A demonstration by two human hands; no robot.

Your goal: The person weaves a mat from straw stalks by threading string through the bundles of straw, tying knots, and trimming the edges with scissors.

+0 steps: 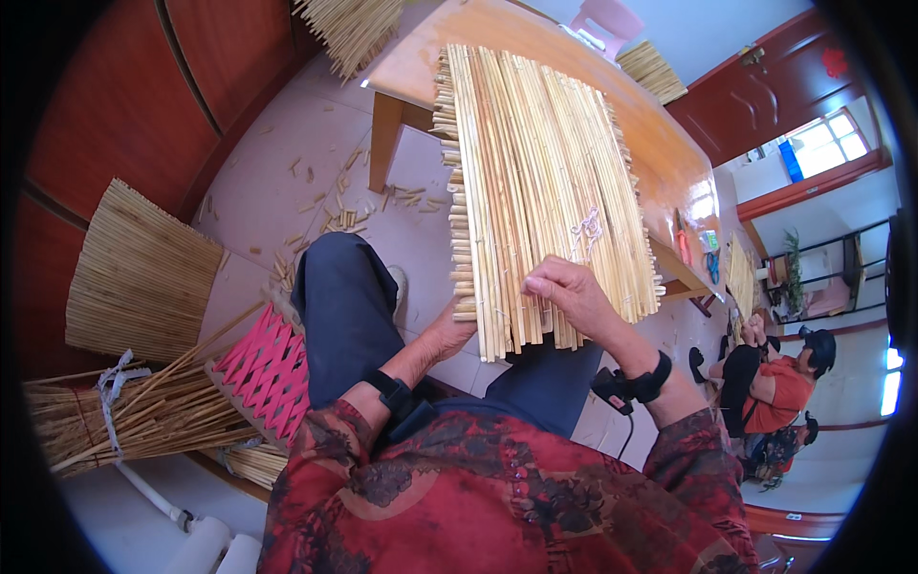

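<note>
A mat of straw-coloured reed stalks (535,172) lies partly on the table and reaches out over my lap. Over its near part, my right hand (574,295) is closed, thumb and forefinger pressed together. Whatever that pinch holds, if anything, is too small to make out. A loose tangle of pale thread (586,226) rests on the stalks just beyond this hand. At the mat's near left edge is my left hand (455,330), its fingers hidden beneath the stalks. The stalk ends along both sides are uneven.
Scissors with blue handles (711,266) and a red-handled tool (682,244) lie on the wooden table (421,48). A finished-looking reed panel (143,273) leans at left, above bundled stalks (143,411). Cut pieces litter the floor. Another person (779,392) sits at right.
</note>
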